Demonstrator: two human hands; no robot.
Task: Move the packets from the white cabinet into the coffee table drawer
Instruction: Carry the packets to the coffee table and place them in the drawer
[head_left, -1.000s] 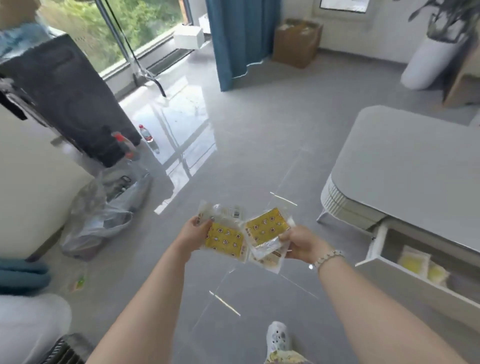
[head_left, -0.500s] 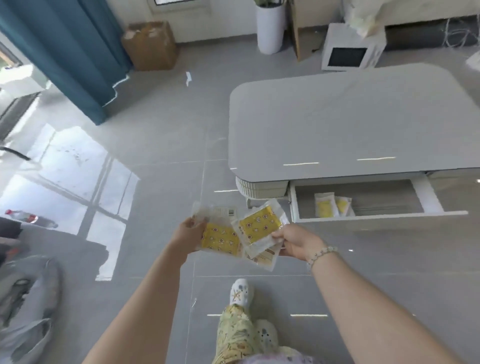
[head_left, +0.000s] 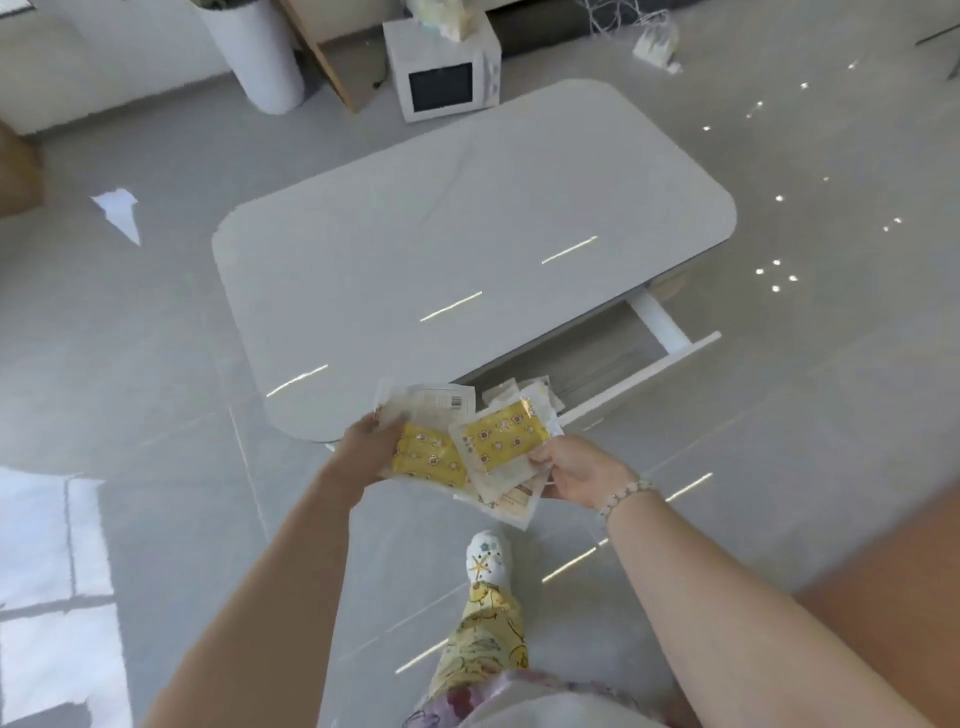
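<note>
Drawer (head_left: 649, 370) of the coffee table (head_left: 467, 234) stands pulled out at the table's 4 o'clock side: white front and side rail, pale wood-grain floor. At its left end lie a few pale drawer packets (head_left: 524, 391), partly hidden by those being carried. The carried ones are flat sachets, clear-edged, with yellow panels printed in small round motifs. Left hand (head_left: 363, 447) curls round the edge of the left stack (head_left: 428, 460). The top piece shows a white back with a barcode (head_left: 456, 401) and fine print too small to read. Right hand (head_left: 576, 473), beaded bracelet (head_left: 623, 491) at the wrist, pinches the right stack (head_left: 501, 441) by its right edge. The two stacks overlap in the air, at 7 o'clock from the drawer's left end. Table top is glossy grey-white, rectangular, with rounded corners. On the shiny grey tile floor, a white microwave (head_left: 441, 78) sits at the table's 12 o'clock and a tall white cylindrical planter (head_left: 260, 57) at 11.
</note>
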